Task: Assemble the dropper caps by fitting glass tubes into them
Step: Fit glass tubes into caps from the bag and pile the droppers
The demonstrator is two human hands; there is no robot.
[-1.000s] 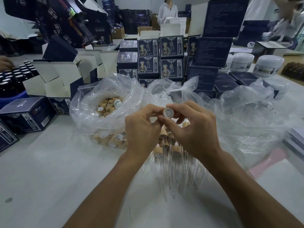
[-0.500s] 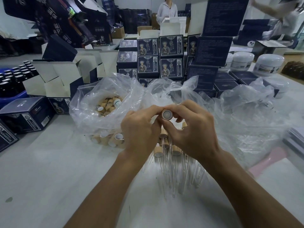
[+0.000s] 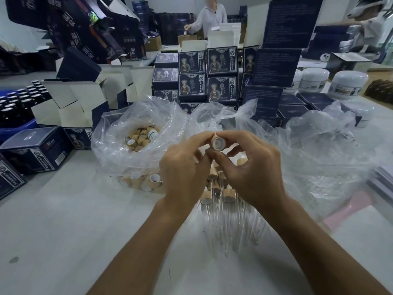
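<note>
Both hands, left hand and right hand, are pinching one dropper cap above the surface.

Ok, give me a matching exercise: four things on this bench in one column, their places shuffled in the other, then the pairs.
Things:
1. dropper cap
2. loose caps
3. finished droppers
4. white jars

Places:
A. far right of the table
B. inside the plastic bag
C. on the table under the hands
D. pinched between left hand and right hand

Pairs: 1-D, 2-B, 3-C, 4-A
</note>
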